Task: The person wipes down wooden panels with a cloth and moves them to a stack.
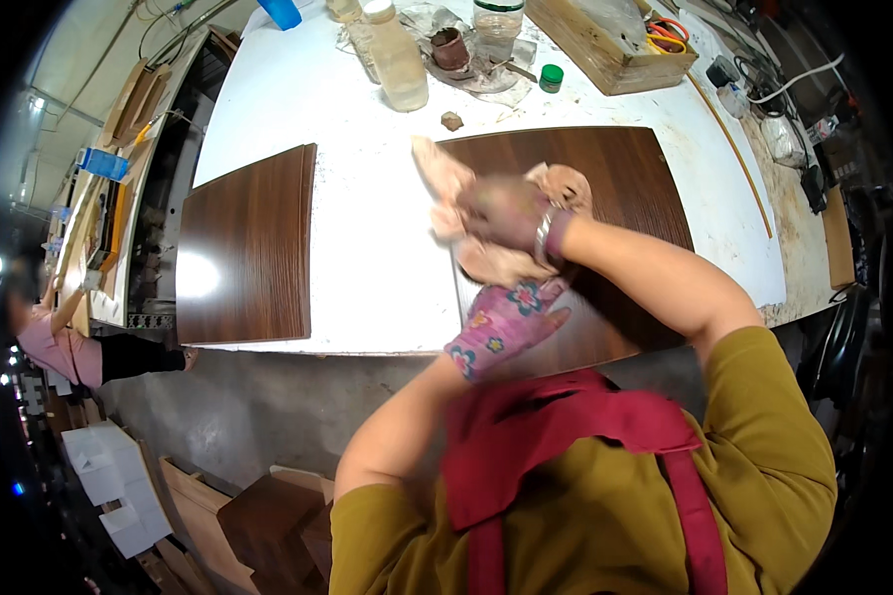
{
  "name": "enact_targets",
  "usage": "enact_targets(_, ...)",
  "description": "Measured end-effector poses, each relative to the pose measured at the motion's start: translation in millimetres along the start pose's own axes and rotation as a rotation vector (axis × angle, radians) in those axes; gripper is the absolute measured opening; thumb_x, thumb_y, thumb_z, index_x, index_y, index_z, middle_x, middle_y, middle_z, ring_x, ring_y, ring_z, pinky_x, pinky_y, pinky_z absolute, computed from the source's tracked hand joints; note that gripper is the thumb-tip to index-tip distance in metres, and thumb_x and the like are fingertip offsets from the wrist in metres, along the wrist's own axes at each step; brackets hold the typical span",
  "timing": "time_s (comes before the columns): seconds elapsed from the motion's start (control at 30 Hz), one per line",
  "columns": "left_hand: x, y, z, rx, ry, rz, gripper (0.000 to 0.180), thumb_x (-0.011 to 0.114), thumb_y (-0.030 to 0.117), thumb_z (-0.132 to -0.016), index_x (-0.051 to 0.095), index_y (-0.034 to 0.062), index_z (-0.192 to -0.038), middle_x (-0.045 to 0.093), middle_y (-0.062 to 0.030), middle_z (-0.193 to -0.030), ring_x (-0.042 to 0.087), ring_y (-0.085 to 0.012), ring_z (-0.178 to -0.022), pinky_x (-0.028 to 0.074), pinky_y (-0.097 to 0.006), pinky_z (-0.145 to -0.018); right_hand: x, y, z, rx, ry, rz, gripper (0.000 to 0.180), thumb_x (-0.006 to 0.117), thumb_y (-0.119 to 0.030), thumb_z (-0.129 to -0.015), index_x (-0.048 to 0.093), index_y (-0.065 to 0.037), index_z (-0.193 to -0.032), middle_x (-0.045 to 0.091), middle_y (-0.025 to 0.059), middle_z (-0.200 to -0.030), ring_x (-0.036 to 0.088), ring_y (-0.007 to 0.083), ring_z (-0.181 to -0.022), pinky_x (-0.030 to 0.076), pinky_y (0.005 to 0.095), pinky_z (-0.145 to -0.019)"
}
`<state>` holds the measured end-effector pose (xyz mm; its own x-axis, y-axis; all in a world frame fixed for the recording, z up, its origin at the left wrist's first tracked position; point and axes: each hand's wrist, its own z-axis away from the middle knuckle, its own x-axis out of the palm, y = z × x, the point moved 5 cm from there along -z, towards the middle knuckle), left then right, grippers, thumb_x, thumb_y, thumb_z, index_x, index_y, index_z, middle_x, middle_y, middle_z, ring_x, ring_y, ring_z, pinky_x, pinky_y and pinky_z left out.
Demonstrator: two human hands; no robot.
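A dark brown wood-grain panel lies on the white-covered table in front of me. My right hand, in a purplish glove with a silvery band at the wrist, is smeared by motion. It presses a bunched peach-coloured cloth against the panel's left part, and folds of cloth stick out around the fingers. Nearer to me, my left hand wears a pink fingerless-looking glove with flowers. It rests on the panel near its left edge, thumb apart from the palm; the cloth partly hides its other fingertips.
Another brown panel lies on the table's left. At the back stand a cloudy plastic bottle, a brown-stained cup, a green cap and a wooden box. A thin stick lies at right. Another person stands far left.
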<state>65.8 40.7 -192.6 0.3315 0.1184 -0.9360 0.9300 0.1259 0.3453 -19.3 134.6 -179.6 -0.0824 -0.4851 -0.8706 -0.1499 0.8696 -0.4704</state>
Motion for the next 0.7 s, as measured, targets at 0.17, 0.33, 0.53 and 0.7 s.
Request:
enact_targets(0.17,2.8,-8.5,0.0,0.073,0.103,-0.067,0.062,0.051,0.046,-0.088,0.042,0.0151,-0.141,0.039,-0.0130,-0.145,0.031,-0.0315,-0.138,0.019,-0.049,-0.114,6.4,18.3,-70.0,0.088,0.085,0.151,0.013,0.059,-0.020,-0.080,0.059,-0.008,-0.084,0.061,0.0147,-0.078,0.060,0.0348,-0.075,0.047,0.0461,-0.067)
enact_targets(0.33,1.3,-15.4,1.5,0.094,0.307,0.119,0.060,0.061,0.042,-0.080,0.052,0.0120,-0.132,0.044,-0.0153,-0.141,0.036,-0.0340,-0.134,0.023,-0.050,-0.112,-2.3,18.4,-75.0,0.225,-0.062,0.087,0.018,0.059,-0.023,-0.082,0.057,-0.008,-0.091,0.060,0.0162,-0.085,0.060,0.0347,-0.083,0.047,0.0444,-0.072)
enact_targets(0.53,-2.1,-22.0,3.1,0.084,0.278,0.144,0.058,0.061,0.040,-0.082,0.052,0.0107,-0.132,0.046,-0.0151,-0.139,0.037,-0.0333,-0.133,0.022,-0.049,-0.113,-13.6,59.7,-98.2,0.542,-0.116,-0.032,0.037,0.061,-0.030,-0.087,0.058,-0.006,-0.114,0.066,0.0155,-0.104,0.063,0.0278,-0.092,0.049,0.0375,-0.082)
enact_targets(0.7,-1.5,-21.7,2.7,0.084,0.263,0.205,0.058,0.061,0.040,-0.083,0.052,0.0101,-0.132,0.044,-0.0147,-0.141,0.037,-0.0334,-0.133,0.022,-0.049,-0.113,-45.5,84.9,-17.2,0.669,0.066,-0.314,0.039,0.064,-0.024,-0.087,0.058,-0.002,-0.118,0.066,0.0121,-0.107,0.063,0.0196,-0.092,0.049,0.0325,-0.081)
